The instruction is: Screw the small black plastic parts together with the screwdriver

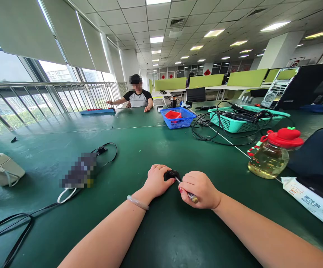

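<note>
On the green table, my left hand is closed around a small black part, whose exact kind I cannot make out. A pale bangle circles that wrist. My right hand grips a screwdriver with a translucent handle, its fingers wrapped round it. The thin metal shaft slants up and left, and its tip meets the black part or lies right beside it. Much of the black part is hidden by my left fingers.
Left lie a pixelated device with cables and a beige case. Ahead stand a blue basket and a teal basket with tangled black cables. A red-lidded bottle and white packet are right. A person sits across.
</note>
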Demonstrator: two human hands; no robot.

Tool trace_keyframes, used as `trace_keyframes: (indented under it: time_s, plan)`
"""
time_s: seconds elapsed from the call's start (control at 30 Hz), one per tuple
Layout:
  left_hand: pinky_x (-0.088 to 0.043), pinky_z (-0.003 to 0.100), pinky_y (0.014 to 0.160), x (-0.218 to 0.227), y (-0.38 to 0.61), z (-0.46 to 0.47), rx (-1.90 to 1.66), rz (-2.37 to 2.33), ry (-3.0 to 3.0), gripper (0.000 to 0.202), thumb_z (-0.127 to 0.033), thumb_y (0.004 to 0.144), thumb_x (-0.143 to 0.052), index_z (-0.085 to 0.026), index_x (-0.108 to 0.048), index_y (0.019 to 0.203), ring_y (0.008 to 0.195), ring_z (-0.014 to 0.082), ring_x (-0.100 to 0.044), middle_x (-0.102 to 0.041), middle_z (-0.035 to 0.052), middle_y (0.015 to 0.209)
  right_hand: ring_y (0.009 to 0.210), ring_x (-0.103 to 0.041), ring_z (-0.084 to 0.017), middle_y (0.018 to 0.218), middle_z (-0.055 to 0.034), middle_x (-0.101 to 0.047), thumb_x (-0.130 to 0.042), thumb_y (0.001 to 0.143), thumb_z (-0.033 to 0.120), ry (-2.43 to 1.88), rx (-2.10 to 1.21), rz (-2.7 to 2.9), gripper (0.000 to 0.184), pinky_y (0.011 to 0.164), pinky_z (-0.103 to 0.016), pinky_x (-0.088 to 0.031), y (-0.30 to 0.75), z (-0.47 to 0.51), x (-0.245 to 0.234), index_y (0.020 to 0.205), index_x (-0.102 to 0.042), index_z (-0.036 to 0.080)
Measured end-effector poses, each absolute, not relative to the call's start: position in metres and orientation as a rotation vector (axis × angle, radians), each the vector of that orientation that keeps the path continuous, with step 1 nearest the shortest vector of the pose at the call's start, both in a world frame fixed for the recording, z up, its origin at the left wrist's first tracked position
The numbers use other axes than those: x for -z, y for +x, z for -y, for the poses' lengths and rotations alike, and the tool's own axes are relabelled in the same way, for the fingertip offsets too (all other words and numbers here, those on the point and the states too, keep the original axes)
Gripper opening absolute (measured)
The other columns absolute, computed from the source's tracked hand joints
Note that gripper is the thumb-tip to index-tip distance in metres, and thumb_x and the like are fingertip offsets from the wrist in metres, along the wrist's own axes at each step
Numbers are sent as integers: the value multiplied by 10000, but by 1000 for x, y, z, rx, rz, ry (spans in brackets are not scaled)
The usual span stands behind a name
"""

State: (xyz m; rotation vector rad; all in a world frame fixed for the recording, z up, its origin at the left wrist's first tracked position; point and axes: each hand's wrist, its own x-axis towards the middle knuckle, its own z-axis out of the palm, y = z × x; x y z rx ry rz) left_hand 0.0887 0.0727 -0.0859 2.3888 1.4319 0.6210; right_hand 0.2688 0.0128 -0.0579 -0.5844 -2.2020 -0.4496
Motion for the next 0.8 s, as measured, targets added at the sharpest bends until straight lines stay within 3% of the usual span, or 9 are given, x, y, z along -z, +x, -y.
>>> trace_keyframes:
  time_s: [0.8]
  plan:
    - [-380, 447, 1088, 85, 88, -72, -621, -1426, 2378, 332, -371, 792, -680, -234, -689, 1095, 1242, 275, -491, -667, 56, 1216, 495, -373, -124, 537, 23, -475, -458, 839, 139, -594, 460, 2233, 233, 510, -289, -279, 270, -12, 58, 631, -537, 210]
